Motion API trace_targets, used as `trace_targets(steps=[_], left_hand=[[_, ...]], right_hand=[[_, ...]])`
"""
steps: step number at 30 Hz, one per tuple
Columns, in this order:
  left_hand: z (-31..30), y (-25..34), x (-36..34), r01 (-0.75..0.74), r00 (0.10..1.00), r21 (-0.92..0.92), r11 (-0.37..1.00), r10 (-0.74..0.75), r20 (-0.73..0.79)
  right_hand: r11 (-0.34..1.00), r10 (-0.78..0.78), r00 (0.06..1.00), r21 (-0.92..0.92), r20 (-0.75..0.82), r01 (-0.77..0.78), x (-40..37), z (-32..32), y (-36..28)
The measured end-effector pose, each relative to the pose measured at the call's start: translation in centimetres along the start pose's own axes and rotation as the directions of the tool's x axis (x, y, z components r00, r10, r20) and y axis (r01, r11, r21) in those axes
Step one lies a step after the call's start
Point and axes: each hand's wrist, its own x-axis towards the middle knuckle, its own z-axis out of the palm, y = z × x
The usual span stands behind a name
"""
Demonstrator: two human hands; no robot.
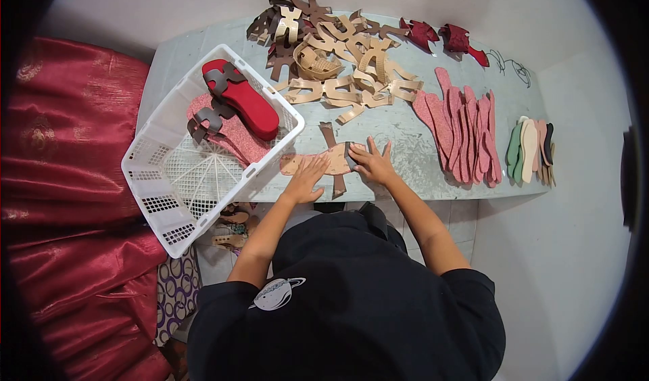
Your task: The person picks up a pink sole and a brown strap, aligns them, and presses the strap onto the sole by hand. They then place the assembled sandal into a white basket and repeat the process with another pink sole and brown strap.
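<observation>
A pinkish-tan sandal sole (338,159) lies flat across the tabletop in front of me. Beneath it runs a brown strap piece (328,134), whose ends stick out on the far and near sides. My left hand (307,179) rests open on the sole's left half, fingers extended flat. Over the right end, my right hand (373,163) is open with fingers spread, its fingertips pressing at a dark grey strip (349,156) that crosses the sole.
A white plastic basket (247,177) at left holds red-soled slippers (253,107) with dark straps. Behind lies a heap of tan and brown straps (338,56). Right are dark red straps (456,39), stacked pink soles (466,134) and small coloured soles (528,151).
</observation>
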Motion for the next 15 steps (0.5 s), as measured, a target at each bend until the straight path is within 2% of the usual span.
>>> trace_targets(steps=[3,5,9,11,12,14,15], left_hand=[[0.5,0.3,-0.4,-0.008,0.998,-0.016,1.0,0.007,-0.067],[0.8,1.2,-0.1,0.048,0.991,0.067,0.997,-0.039,-0.132],[0.5,2.6,0.6,0.044,0.99,0.069,0.997,-0.034,-0.14],[0.1,2.8,0.9,-0.047,0.96,0.008,0.999,0.048,-0.278],[0.5,2.4,1.1,-0.048,0.96,0.009,0.999,0.049,-0.276],[1.3,1.8,1.4,-0.047,0.953,-0.161,0.986,-0.004,-0.302],[1.2,2.0,1.5,-0.048,0.954,-0.161,0.986,-0.003,-0.301]], right_hand=[[1.0,0.021,1.0,0.014,-0.011,-0.021,0.0,0.3,-0.1],[1.0,0.028,1.0,0.014,-0.01,-0.028,-0.1,0.3,-0.1],[0.998,0.037,0.999,0.049,-0.009,-0.037,-0.1,0.2,-0.1],[0.998,0.038,0.999,0.053,-0.013,-0.038,-0.2,0.4,-0.2],[0.998,0.038,0.999,0.056,-0.017,-0.037,-0.2,0.4,-0.2],[0.996,0.045,0.999,0.077,-0.018,-0.044,-0.1,0.5,-0.2],[0.994,0.052,0.998,0.098,-0.018,-0.05,-0.2,0.4,-0.3]])
